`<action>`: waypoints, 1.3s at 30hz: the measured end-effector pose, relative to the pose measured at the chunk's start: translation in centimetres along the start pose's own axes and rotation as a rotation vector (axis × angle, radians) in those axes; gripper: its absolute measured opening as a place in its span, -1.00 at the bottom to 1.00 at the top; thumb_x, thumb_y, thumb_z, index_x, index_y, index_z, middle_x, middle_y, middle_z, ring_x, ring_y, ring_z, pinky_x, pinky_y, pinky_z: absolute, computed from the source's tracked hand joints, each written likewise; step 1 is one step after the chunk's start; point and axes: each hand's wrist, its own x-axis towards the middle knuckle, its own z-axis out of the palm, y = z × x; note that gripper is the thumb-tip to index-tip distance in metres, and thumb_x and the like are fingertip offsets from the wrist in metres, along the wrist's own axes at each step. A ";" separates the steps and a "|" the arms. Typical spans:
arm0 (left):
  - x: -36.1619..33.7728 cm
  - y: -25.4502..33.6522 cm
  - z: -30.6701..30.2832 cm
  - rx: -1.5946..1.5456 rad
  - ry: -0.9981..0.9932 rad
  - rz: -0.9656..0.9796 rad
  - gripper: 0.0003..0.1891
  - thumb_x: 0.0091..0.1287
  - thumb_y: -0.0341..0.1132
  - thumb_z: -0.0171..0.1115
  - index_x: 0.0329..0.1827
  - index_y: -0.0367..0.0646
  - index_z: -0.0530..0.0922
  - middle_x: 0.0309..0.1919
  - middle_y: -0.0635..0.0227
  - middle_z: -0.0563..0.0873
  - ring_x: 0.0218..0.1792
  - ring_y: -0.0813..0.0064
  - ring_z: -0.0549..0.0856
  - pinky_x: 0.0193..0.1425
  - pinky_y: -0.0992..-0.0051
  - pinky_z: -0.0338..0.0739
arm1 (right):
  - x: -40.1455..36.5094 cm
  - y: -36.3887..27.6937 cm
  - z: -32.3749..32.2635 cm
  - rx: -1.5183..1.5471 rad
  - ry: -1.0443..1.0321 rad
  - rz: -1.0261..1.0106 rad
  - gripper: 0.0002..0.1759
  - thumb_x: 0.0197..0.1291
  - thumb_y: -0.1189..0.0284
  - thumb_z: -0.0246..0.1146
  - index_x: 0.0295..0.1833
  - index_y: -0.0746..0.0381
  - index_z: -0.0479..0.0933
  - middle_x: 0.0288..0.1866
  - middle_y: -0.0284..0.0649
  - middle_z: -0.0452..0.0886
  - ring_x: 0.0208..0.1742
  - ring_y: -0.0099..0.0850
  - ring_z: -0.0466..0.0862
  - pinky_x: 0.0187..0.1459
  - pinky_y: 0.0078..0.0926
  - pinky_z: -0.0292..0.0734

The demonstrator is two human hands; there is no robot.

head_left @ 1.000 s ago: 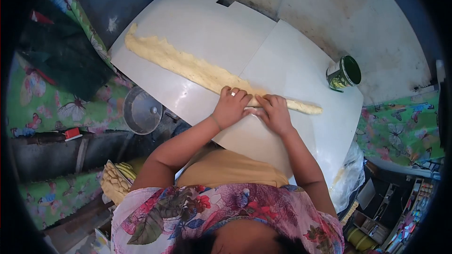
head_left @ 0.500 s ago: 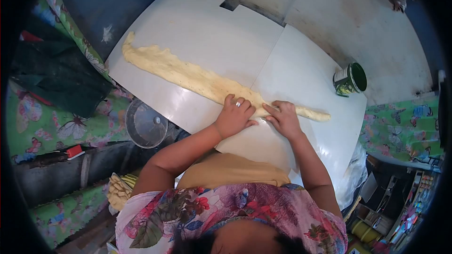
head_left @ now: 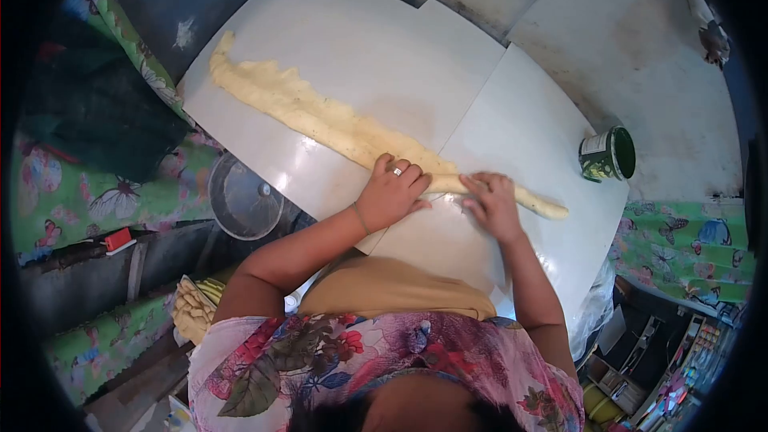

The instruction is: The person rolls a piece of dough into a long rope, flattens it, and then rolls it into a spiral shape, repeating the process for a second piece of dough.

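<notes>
A long strip of pale yellow dough (head_left: 320, 118) lies diagonally across the white table. Its left part is flat with a ragged far edge, while the right part is a narrow roll ending in a rounded tip. My left hand (head_left: 394, 194), a ring on one finger, has its fingers curled over the near edge where the flat part meets the roll. Just to its right, my right hand (head_left: 494, 204) bends its fingers over the rolled part. A short length of roll shows between the hands. The fingertips on the dough are partly hidden.
The white table (head_left: 320, 16) has a seam and a dark notch at its far edge. A green bucket (head_left: 596, 156) lies on its side at the right. A clear round tub (head_left: 244, 196) is below the table's left edge. A red object (head_left: 118, 238) sits farther left.
The whole view has shifted slightly. My left hand has moved a little left along the dough, and the gap between my hands is wider, with more of the roll showing.
</notes>
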 end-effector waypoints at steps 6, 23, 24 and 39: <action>1.8 -0.6 -1.0 0.074 0.252 -0.379 -0.72 0.22 -0.18 0.35 -0.09 -0.12 0.59 -0.04 0.42 0.59 0.11 0.23 0.46 0.31 0.02 0.11 | 5.9 0.7 0.6 -0.219 0.271 0.300 -0.57 0.24 0.36 0.28 0.24 -0.02 0.63 0.29 -0.15 0.50 0.22 -0.15 0.46 0.25 -0.13 0.26; 1.0 -3.1 -0.4 0.198 0.157 -0.401 -0.71 0.28 -0.20 0.32 0.03 -0.05 0.62 0.10 0.35 0.59 0.15 0.31 0.46 0.33 0.03 0.14 | 8.1 -0.9 3.2 -0.112 0.176 0.145 -0.44 0.25 0.29 0.30 0.39 -0.01 0.50 0.39 -0.11 0.43 0.35 -0.07 0.39 0.37 -0.07 0.24; 0.9 -3.2 -0.2 0.260 0.035 -0.330 -0.66 0.27 -0.18 0.33 0.08 -0.04 0.61 0.11 0.37 0.58 0.16 0.32 0.46 0.34 0.03 0.14 | 6.9 -0.9 3.4 -0.005 0.091 0.075 -0.41 0.24 0.26 0.31 0.41 0.00 0.47 0.40 -0.11 0.41 0.34 -0.06 0.39 0.37 -0.07 0.24; -3.2 -2.4 -2.8 0.068 0.010 -0.358 -0.59 0.24 -0.12 0.38 0.14 0.06 0.59 -0.08 0.47 0.59 0.20 0.34 0.46 0.35 -0.03 0.09 | 5.0 0.8 1.1 0.095 -0.199 -0.059 -0.42 0.17 0.12 0.36 0.34 -0.14 0.54 -0.06 -0.23 0.50 0.11 -0.24 0.48 0.17 -0.15 0.30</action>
